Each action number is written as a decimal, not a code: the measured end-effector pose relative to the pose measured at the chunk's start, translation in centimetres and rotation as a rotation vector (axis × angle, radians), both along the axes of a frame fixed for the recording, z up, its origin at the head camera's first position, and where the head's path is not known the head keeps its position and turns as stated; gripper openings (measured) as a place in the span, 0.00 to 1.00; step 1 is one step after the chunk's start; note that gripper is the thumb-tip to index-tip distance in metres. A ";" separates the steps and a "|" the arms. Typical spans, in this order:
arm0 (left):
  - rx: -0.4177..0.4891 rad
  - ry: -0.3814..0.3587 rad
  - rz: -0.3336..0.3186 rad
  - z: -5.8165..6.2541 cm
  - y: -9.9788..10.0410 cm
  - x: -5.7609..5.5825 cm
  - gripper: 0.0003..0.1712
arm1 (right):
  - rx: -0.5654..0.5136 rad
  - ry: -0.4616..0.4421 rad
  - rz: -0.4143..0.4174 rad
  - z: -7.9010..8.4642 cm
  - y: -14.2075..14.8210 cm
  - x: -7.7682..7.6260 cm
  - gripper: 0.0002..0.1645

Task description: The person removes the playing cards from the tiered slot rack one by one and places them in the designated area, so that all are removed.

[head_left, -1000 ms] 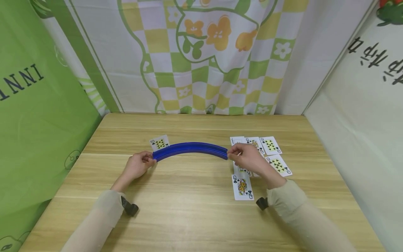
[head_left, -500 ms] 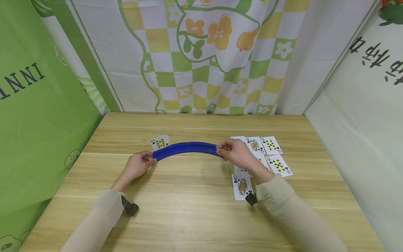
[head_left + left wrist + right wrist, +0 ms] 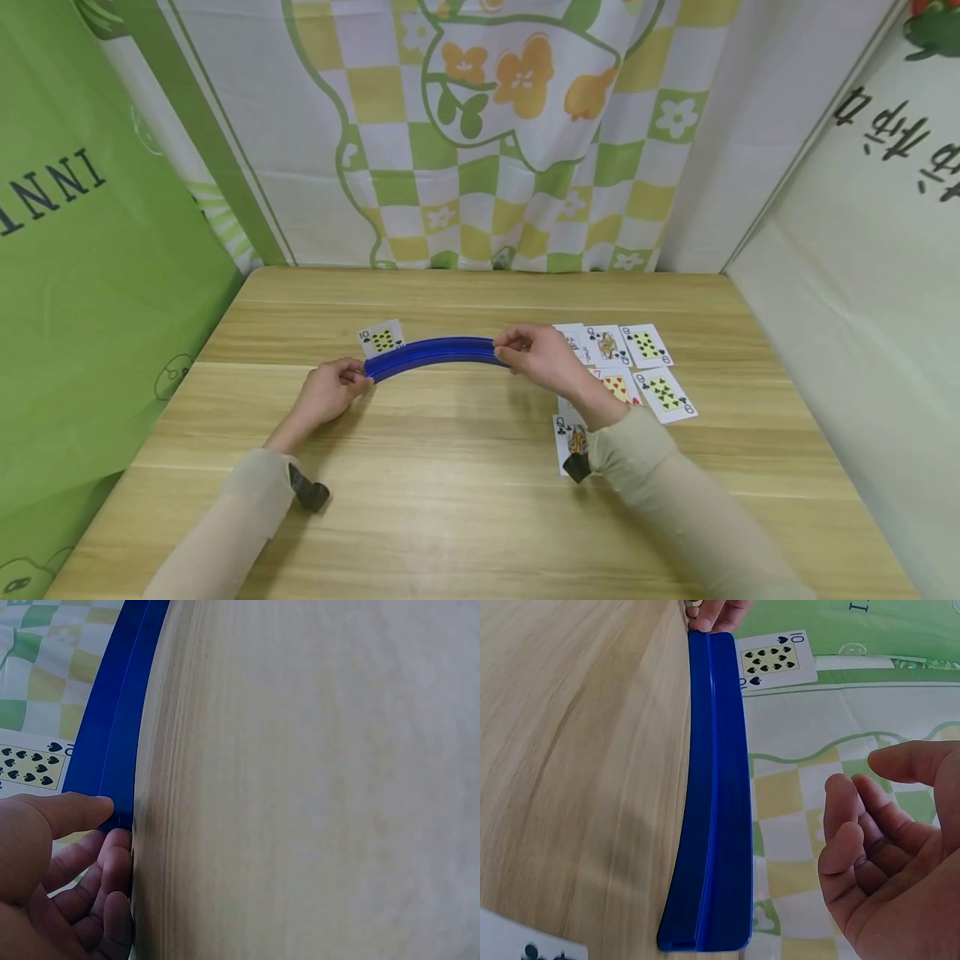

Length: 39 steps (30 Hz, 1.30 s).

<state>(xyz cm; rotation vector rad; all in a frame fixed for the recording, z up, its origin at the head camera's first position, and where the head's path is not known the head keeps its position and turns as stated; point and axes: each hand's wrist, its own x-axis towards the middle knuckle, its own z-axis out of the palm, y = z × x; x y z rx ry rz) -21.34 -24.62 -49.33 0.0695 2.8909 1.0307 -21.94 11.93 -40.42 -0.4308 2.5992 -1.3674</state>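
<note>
A curved blue playing-card holder stretches across the middle of the table. My left hand pinches its left end, with a fingertip on its face in the left wrist view. In the head view my right hand covers the holder's right end. The right wrist view shows this hand apart from the holder, thumb and fingers loosely bent with nothing between them. A ten of spades shows behind the holder's left part; its lower edge is hidden, so I cannot tell whether it sits in the slot.
Several playing cards lie at the right, among them a nine of clubs, a seven of hearts and a queen of clubs, partly under my right forearm. A patterned curtain hangs behind the wooden table.
My right hand has moved left from the holder's right end, uncovering more of the seven of hearts and the upper cards. The left hand and the holder have stayed in place.
</note>
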 end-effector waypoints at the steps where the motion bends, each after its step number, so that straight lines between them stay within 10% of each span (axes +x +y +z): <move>1: 0.000 -0.002 0.001 0.0 0.0 0.0 0.19 | -0.006 -0.003 0.000 0.0 -0.2 0.0 0.14; 39: -0.003 -0.002 -0.011 0.3 0.1 0.1 0.20 | -0.086 -0.044 0.018 -0.9 -5.6 -2.3 0.12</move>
